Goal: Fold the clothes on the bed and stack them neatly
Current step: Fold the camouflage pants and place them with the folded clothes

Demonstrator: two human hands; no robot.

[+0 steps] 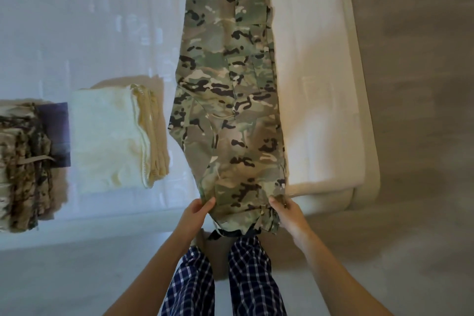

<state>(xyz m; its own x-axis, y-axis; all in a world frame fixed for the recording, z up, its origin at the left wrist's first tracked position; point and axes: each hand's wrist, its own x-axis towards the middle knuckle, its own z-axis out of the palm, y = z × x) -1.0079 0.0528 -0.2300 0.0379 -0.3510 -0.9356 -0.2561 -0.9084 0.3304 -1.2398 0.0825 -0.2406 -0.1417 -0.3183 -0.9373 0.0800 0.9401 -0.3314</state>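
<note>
Along the right edge of the bed (pixel 102 20), I am seeing the camouflage trousers (pixel 230 84) lying stretched out lengthwise, one end running off the top of the view and the other reaching the bed's near edge and hanging slightly over it. I am holding that near end with both hands. My left hand (pixel 196 213) is pinching the left corner of the fabric between thumb and fingers, closed tightly on the cloth. My right hand (pixel 287 209) is gripping the right corner the same way, fingers curled around a bunched bit of the hem. Both arms are reaching forward from the bottom of the view, above my checked blue trouser legs (pixel 218 277).

Left of the camouflage trousers, near but not touching them, a folded cream pile (pixel 110 136) is sitting on the bed, with tan layers showing along its right side. Further left of that, at the edge of the view, a second stack of folded camouflage clothes (pixel 23 167) is resting, with something dark purple (pixel 57 133) lying between the two piles; I cannot tell what it is.

Right of the camouflage trousers, the bed's padded frame (pixel 359 110) is bordering the grey floor (pixel 423 136)
</note>
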